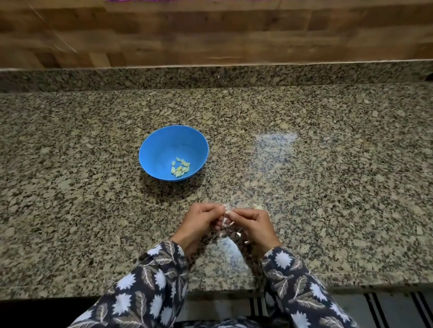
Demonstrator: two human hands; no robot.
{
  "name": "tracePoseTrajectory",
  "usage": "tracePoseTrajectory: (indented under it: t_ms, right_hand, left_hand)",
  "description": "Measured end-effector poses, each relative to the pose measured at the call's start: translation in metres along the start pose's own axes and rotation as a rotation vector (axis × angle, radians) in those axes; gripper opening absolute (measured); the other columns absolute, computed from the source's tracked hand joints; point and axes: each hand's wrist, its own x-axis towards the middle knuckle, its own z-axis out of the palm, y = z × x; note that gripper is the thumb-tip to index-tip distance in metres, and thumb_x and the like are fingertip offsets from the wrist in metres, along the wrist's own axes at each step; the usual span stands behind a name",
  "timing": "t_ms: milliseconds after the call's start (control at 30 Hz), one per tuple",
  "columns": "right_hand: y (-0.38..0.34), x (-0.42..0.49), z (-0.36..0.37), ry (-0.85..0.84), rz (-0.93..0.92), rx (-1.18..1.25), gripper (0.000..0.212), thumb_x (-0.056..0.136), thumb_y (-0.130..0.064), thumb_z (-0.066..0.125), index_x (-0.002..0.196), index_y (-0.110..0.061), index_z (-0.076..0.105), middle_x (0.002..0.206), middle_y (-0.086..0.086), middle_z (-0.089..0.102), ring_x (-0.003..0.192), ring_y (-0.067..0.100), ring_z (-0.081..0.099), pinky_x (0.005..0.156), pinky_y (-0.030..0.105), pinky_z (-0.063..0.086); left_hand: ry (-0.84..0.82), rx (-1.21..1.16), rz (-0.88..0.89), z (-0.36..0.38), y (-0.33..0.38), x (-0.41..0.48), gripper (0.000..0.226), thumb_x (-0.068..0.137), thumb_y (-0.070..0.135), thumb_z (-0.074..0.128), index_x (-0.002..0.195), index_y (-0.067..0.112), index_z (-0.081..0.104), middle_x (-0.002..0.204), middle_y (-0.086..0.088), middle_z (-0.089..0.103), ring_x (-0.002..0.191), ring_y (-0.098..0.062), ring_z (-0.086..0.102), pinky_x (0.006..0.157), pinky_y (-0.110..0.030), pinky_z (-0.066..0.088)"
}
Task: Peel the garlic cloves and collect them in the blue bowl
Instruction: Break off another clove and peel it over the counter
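One garlic clove [227,215]: pinched between both hands, near the countertop's [346,182] front edge.
Two hands: left hand [202,217], right hand [254,224], fingers curled onto the clove.
One blue bowl [157,141]: farther back, leftward; about ten peeled cloves [180,168] inside.
One garlic piece [258,206]: just beyond the right hand.

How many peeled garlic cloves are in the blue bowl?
About 11 garlic cloves, all in one cluster at the bottom of the blue bowl, toward its near right side. They are small and overlap, so a few may be hidden.

Glossy speckled granite counter [321,164], wooden backsplash [172,35]
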Motion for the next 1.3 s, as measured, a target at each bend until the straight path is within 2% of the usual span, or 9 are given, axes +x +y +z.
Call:
tracePoseTrajectory:
  t_ms: [67,167,267,400,700,867,967,1167,1300]
  right_hand:
    - [0.000,-0.001,0.003,0.026,0.008,-0.003,0.008,0.079,0.000,0.066,0.085,0.000,0.071,0.070,0.000,0.068,0.067,0.008,0.065,0.075,0.025,0.053]
    - [0.007,0.003,0.002,0.097,0.005,-0.142,0.015,0.079,-0.011,0.070,0.071,-0.024,0.071,0.070,-0.004,0.069,0.072,0.014,0.064,0.085,0.041,0.052]
    - [0.013,0.004,-0.002,0.110,0.019,-0.244,0.015,0.079,-0.023,0.071,0.067,-0.032,0.071,0.077,-0.003,0.072,0.081,0.019,0.067,0.086,0.049,0.051]
    - [0.010,0.000,0.000,0.157,0.013,-0.335,0.009,0.081,-0.027,0.068,0.073,-0.031,0.071,0.082,-0.004,0.072,0.082,0.016,0.067,0.083,0.043,0.052]
    - [0.001,-0.003,0.000,0.069,-0.068,-0.515,0.018,0.082,-0.028,0.067,0.095,-0.017,0.074,0.092,-0.003,0.072,0.084,0.013,0.065,0.081,0.031,0.052]
    - [-0.005,-0.003,-0.006,-0.046,0.083,-0.027,0.020,0.083,-0.002,0.061,0.097,0.011,0.066,0.061,-0.009,0.068,0.062,0.001,0.064,0.064,0.011,0.049]
    - [-0.011,-0.009,-0.007,-0.132,0.248,0.270,0.015,0.087,0.000,0.054,0.095,0.005,0.065,0.065,-0.001,0.067,0.055,0.008,0.060,0.046,0.015,0.043]
    - [-0.009,-0.010,-0.004,-0.103,0.216,0.283,0.014,0.087,-0.001,0.056,0.096,0.004,0.065,0.067,0.003,0.066,0.050,0.006,0.056,0.039,0.014,0.036]
    - [-0.006,-0.009,-0.003,-0.107,0.213,0.315,0.012,0.087,0.000,0.054,0.091,0.001,0.066,0.064,-0.001,0.068,0.049,0.004,0.057,0.038,0.013,0.037]
  left_hand:
    - [0.080,-0.076,-0.095,0.003,-0.001,0.000,0.026,0.096,0.011,0.047,0.077,0.003,0.062,0.058,0.000,0.055,0.049,-0.009,0.046,0.047,-0.016,0.038]
    - [0.239,0.265,-0.021,-0.001,-0.012,0.006,0.032,0.091,0.022,0.058,0.060,0.015,0.054,0.052,0.005,0.046,0.046,-0.009,0.039,0.043,-0.016,0.032]
    - [0.180,0.531,0.077,-0.005,-0.014,0.006,0.011,0.082,0.016,0.071,0.073,0.021,0.070,0.070,0.010,0.065,0.063,0.001,0.056,0.062,-0.011,0.045]
    - [0.231,0.503,0.181,-0.004,-0.008,0.003,0.024,0.083,0.012,0.069,0.107,0.015,0.070,0.101,0.011,0.066,0.089,-0.001,0.060,0.074,-0.005,0.046]
    - [0.200,0.326,0.253,0.004,-0.008,0.001,0.019,0.075,0.004,0.075,0.090,0.014,0.068,0.087,-0.003,0.072,0.084,-0.014,0.069,0.077,-0.029,0.057]
    - [0.085,0.126,0.155,0.000,-0.004,0.002,0.031,0.080,0.000,0.069,0.093,0.013,0.044,0.096,-0.021,0.068,0.088,-0.033,0.067,0.080,-0.039,0.056]
    - [0.040,-0.032,0.107,-0.003,0.002,0.001,0.034,0.079,-0.003,0.068,0.095,0.007,0.040,0.097,-0.024,0.067,0.083,-0.030,0.067,0.077,-0.035,0.057]
    - [0.097,-0.024,0.072,0.000,0.000,0.001,0.032,0.080,-0.002,0.068,0.095,0.009,0.041,0.098,-0.019,0.068,0.087,-0.026,0.067,0.081,-0.035,0.055]
    - [0.091,-0.169,-0.004,-0.001,-0.001,-0.001,0.034,0.082,-0.003,0.064,0.109,-0.001,0.043,0.103,-0.023,0.067,0.082,-0.024,0.068,0.065,-0.025,0.056]
